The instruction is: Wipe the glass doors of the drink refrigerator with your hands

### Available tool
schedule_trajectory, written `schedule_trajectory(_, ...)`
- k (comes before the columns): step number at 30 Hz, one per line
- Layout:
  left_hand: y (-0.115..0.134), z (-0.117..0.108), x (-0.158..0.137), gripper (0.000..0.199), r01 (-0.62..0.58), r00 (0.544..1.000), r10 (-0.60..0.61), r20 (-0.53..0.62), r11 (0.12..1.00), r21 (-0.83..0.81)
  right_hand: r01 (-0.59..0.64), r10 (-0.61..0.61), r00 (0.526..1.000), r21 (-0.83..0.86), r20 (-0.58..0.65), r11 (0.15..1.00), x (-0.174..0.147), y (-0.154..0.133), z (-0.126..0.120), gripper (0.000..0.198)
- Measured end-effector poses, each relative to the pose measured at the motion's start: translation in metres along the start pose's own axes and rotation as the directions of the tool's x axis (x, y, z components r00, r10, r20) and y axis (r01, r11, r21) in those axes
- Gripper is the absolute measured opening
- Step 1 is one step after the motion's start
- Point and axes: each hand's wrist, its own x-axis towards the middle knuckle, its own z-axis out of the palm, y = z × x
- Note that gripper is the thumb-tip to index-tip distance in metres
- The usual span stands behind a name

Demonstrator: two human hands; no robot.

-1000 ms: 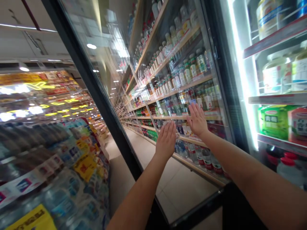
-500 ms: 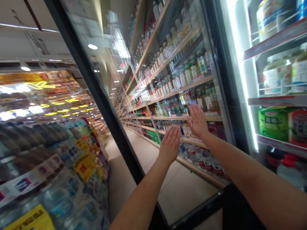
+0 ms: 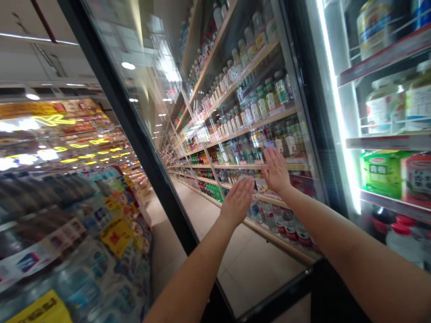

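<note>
The glass door point(image 3: 188, 130) of an upright drinks fridge stands swung open before me, in a black frame. My left hand point(image 3: 237, 199) lies flat against the glass, fingers straight and side by side. A pale patch shows by its fingertips; I cannot make out whether it is a reflection or something thin under the hand. Slightly higher and to the right, my right hand point(image 3: 276, 171) is also laid flat on the pane, its fingers outstretched and the thumb apart. The palms are hidden, and the two hands do not touch each other.
On the right are lit fridge shelves point(image 3: 387, 142) with bottles, a green pack point(image 3: 380, 174) and a red pack point(image 3: 417, 177). Shrink-wrapped water bottles point(image 3: 77, 287) are stacked at lower left. Through the glass I see long drink shelves point(image 3: 232, 166) and the tiled floor point(image 3: 249, 255).
Both hands stay flat on the glass. The left hand has tilted slightly to the right, and the whole view has shifted a little.
</note>
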Motion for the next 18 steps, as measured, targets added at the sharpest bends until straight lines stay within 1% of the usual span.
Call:
schedule_trajectory(2,-0.023,-0.009,0.013,0.058,0.088,0.996,-0.088,-0.027,0.996,-0.008,0.001,-0.001,1.0,-0.003,-0.002,1.0,0.0,0.0,0.0,0.061)
schedule_trajectory(4,-0.043,-0.016,0.025,0.059,0.175,0.982,-0.176,-0.069,0.984,-0.022,-0.001,0.001,1.0,-0.004,0.003,1.0,0.0,0.0,0.0,0.061)
schedule_trajectory(7,-0.059,-0.022,0.038,0.059,0.269,0.955,-0.272,-0.115,0.962,-0.042,-0.011,0.011,1.0,0.007,0.016,1.0,-0.001,0.0,0.0,0.061)
schedule_trajectory(9,-0.058,-0.021,0.041,0.06,0.297,0.945,-0.304,-0.124,0.952,-0.068,-0.016,0.016,1.0,0.019,0.021,1.0,-0.001,0.0,0.0,0.062)
schedule_trajectory(12,-0.049,-0.017,0.04,0.061,0.32,0.936,-0.33,-0.125,0.943,-0.089,-0.016,0.015,1.0,0.025,0.022,1.0,0.0,-0.001,-0.001,0.063)
schedule_trajectory(18,-0.03,-0.009,0.037,0.061,0.284,0.953,-0.29,-0.084,0.956,-0.075,-0.013,0.013,1.0,0.004,0.016,1.0,0.0,-0.001,-0.001,0.061)
